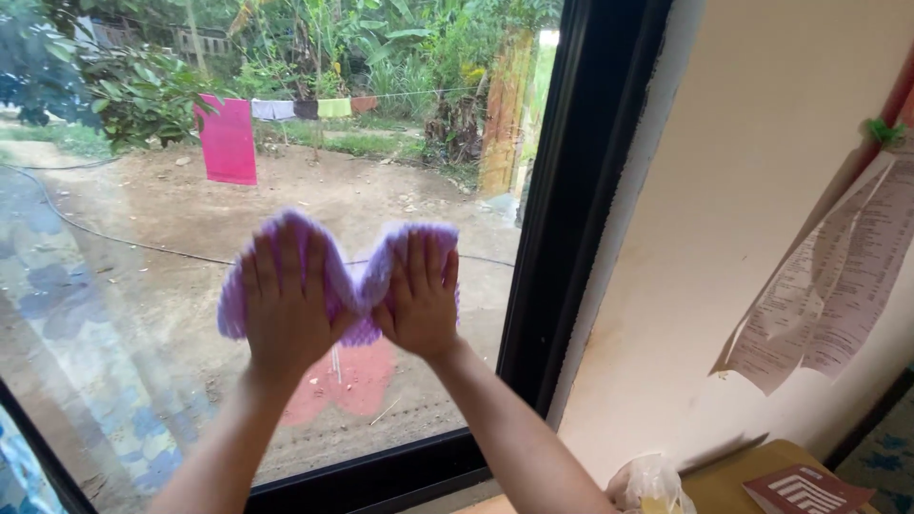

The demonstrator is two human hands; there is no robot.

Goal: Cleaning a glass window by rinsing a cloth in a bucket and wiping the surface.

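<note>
1. Left hand (286, 306): raised, palm flat against a lilac cleaning cloth (347, 286), fingers (290, 249) extended and slightly spread, pointing up; they press on the cloth rather than curl around it.
2. Right hand (419, 297): raised just beside the left, palm likewise flat on the cloth, fingers straight and close together, pointing up. The two thumbs nearly meet at the centre.
3. Cloth: pinned between both palms and the window pane (124, 286), bunched into two humps, one behind each hand, with a dip between them.
4. Forearms: both rise from the near bottom edge, converging toward the glass.
5. Black window frame (562, 219): runs just right of the right hand and along the bottom beneath the arms.
6. Cream wall (743, 190), right: printed paper sheets (828, 286) hang on it.
7. Desk (733, 476), near right: carries a clear plastic bag (649, 481) and a reddish-brown booklet (804, 490).
8. Beyond the glass: a dirt yard, a pink towel (228, 141) on a clothesline, and foliage.
</note>
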